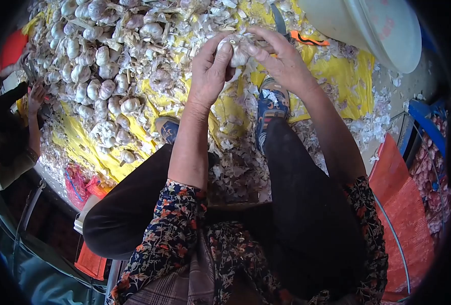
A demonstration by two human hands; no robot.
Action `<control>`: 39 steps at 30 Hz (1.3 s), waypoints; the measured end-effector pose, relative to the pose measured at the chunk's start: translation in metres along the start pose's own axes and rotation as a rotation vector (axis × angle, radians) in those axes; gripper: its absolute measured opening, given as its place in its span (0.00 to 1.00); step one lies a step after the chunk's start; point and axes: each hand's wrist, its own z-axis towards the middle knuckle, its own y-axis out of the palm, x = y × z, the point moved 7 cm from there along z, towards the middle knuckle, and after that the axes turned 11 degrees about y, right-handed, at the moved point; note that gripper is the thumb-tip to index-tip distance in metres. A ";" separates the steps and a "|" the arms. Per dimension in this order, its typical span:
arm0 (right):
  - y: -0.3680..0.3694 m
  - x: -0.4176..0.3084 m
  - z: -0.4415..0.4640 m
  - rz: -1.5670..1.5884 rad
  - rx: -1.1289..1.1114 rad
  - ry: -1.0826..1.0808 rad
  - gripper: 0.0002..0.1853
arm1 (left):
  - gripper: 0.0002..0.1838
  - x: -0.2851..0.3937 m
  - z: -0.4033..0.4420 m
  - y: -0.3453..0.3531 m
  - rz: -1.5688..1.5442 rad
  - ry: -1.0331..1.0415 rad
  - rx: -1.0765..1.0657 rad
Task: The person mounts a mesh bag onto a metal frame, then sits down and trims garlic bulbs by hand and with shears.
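Note:
A whitish garlic bulb [239,55] is held up between my two hands at the top centre. My left hand [207,71] grips its left side, thumb across the front. On the other side my right hand [286,63] has its thumb and fingers closed at the bulb's edge; some fingertips are hidden. Just beyond my right hand lies a knife with a dark blade and an orange-and-black handle [309,39]. A big heap of garlic bulbs [96,61] spreads over the ground to the left of my left hand.
Papery skins litter a yellow sheet [337,76]. A white plastic tub [383,30] stands at upper right, a red woven sack [403,213] at right. Pinkish contents fill a mesh sack [431,178] beyond. Another person's hand [36,99] is at the far left, near the heap.

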 end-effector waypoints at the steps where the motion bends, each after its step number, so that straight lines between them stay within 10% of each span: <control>1: 0.008 0.001 0.001 0.001 -0.003 0.002 0.31 | 0.19 -0.001 -0.001 -0.002 0.006 0.008 0.060; 6: 0.024 0.003 -0.009 0.394 -0.128 -0.070 0.21 | 0.21 0.005 -0.002 -0.001 0.068 0.069 0.187; 10: 0.021 -0.018 -0.028 0.095 0.092 -0.370 0.20 | 0.26 -0.015 -0.010 0.013 -0.227 -0.241 0.334; 20: 0.019 0.009 -0.018 0.441 0.145 0.143 0.19 | 0.31 0.042 -0.016 0.033 0.486 0.389 0.138; 25: 0.032 0.011 -0.030 0.756 -0.022 0.451 0.24 | 0.30 0.023 -0.009 0.019 0.402 0.200 0.129; 27: 0.018 -0.013 -0.038 0.117 0.066 0.138 0.28 | 0.28 0.013 -0.010 0.014 0.165 0.025 0.276; 32: 0.020 -0.025 -0.048 -0.073 0.224 -0.159 0.29 | 0.20 -0.024 -0.029 0.032 -0.639 -0.412 0.717; 38: 0.031 0.013 -0.021 0.277 -0.091 0.104 0.19 | 0.29 0.012 -0.026 0.015 0.079 0.010 0.438; 39: 0.038 0.022 -0.035 0.382 -0.305 0.559 0.18 | 0.30 0.031 -0.021 0.025 0.253 0.150 0.282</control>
